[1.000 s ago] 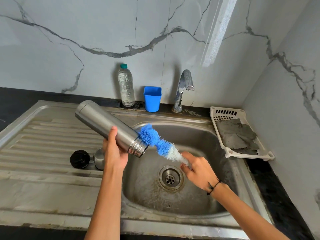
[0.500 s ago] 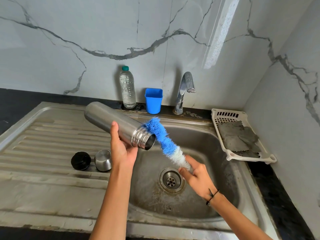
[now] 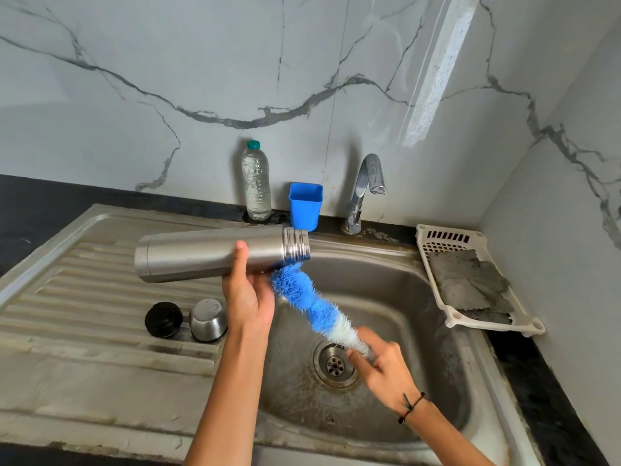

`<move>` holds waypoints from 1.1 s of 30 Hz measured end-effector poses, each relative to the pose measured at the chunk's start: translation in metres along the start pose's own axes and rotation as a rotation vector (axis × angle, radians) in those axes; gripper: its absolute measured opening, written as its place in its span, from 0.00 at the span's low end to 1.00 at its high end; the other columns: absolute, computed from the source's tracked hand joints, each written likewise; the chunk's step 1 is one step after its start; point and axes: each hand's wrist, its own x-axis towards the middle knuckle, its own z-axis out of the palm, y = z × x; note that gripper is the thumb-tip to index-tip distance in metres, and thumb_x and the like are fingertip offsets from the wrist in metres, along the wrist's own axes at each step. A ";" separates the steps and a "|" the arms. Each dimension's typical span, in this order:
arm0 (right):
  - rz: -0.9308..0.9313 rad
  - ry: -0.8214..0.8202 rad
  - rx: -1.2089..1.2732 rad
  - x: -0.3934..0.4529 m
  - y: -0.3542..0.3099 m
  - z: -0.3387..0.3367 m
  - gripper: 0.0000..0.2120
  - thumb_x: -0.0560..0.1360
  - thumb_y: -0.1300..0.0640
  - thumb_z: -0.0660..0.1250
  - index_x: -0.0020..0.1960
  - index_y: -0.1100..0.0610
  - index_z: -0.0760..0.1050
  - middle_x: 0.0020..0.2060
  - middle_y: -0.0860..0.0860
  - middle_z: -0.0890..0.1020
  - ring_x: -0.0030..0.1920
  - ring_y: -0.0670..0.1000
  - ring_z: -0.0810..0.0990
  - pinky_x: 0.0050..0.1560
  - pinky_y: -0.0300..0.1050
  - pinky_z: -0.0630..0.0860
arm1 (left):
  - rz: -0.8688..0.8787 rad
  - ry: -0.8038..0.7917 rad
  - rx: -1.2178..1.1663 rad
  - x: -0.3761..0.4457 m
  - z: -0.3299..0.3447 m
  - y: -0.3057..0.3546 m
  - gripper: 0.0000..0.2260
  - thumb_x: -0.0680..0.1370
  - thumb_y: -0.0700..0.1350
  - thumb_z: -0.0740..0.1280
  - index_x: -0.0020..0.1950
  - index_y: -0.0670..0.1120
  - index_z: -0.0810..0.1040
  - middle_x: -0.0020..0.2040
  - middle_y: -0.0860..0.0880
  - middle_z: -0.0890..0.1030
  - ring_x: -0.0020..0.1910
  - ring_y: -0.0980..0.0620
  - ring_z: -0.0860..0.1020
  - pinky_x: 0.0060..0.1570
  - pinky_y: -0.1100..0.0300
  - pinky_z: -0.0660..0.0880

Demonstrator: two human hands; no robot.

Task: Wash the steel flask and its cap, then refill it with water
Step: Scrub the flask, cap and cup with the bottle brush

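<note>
Two hands are engaged over the sink [image 3: 450, 317], taken here as the reference point. Left hand [image 3: 247, 297] grips the steel flask [image 3: 208, 253] around its body, thumb up the near side, holding it roughly level above the sink's left rim with the threaded mouth pointing right, toward the tap [image 3: 364, 186]. Right hand [image 3: 386, 371] is closed around the handle end of the bottle brush [image 3: 312, 304], above the drain [image 3: 334, 364]. The blue bristle head lies just under the flask's neck, outside the mouth; whether it touches the steel cannot be confirmed.

Assessment: the step in hand appears to be scrubbing the flask. To do it well, the brush tip should be lined up with the mouth's axis before pushing in, the flask kept firmly gripped near the neck, and the mouth held over the basin so runoff drains there.

Steel cap [image 3: 208, 319] and black stopper [image 3: 163, 319] rest side by side on the ribbed drainboard left of the sink, apparently not yet washed. Behind the sink stand a water bottle [image 3: 256, 183] and a blue cup [image 3: 305, 206]. Right of it, a white tray [image 3: 437, 235] holds grey cloths. Walls are grey-veined marble; the basin shows staining.
</note>
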 end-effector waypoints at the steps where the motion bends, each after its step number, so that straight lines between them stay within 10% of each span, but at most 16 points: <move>1: -0.010 -0.007 -0.011 0.000 0.000 0.000 0.12 0.72 0.46 0.59 0.51 0.29 0.68 0.28 0.61 0.74 0.24 0.56 0.67 0.28 0.41 0.64 | 0.009 -0.002 0.010 0.002 -0.003 0.000 0.22 0.69 0.47 0.70 0.61 0.43 0.73 0.51 0.45 0.79 0.53 0.46 0.78 0.57 0.50 0.76; 7: -0.034 0.018 0.032 0.008 -0.012 -0.004 0.11 0.72 0.45 0.59 0.51 0.31 0.70 0.27 0.59 0.75 0.25 0.55 0.69 0.29 0.41 0.65 | 0.026 -0.017 0.043 0.009 -0.019 -0.010 0.04 0.70 0.41 0.71 0.39 0.46 0.77 0.33 0.52 0.79 0.36 0.55 0.79 0.45 0.57 0.77; 18: 0.040 0.069 -0.024 0.039 -0.036 -0.003 0.03 0.71 0.56 0.62 0.45 0.52 0.71 0.24 0.52 0.72 0.25 0.47 0.66 0.29 0.44 0.64 | 0.038 -0.069 0.133 0.007 -0.017 -0.020 0.35 0.64 0.31 0.73 0.69 0.41 0.66 0.52 0.47 0.80 0.51 0.52 0.80 0.47 0.57 0.80; 33: -0.021 0.018 -0.304 0.025 -0.035 -0.014 0.15 0.72 0.55 0.59 0.58 0.54 0.73 0.26 0.55 0.76 0.29 0.61 0.74 0.30 0.51 0.72 | -0.037 -0.058 0.182 0.012 -0.020 -0.012 0.26 0.73 0.30 0.64 0.70 0.42 0.67 0.51 0.48 0.79 0.54 0.49 0.77 0.56 0.57 0.74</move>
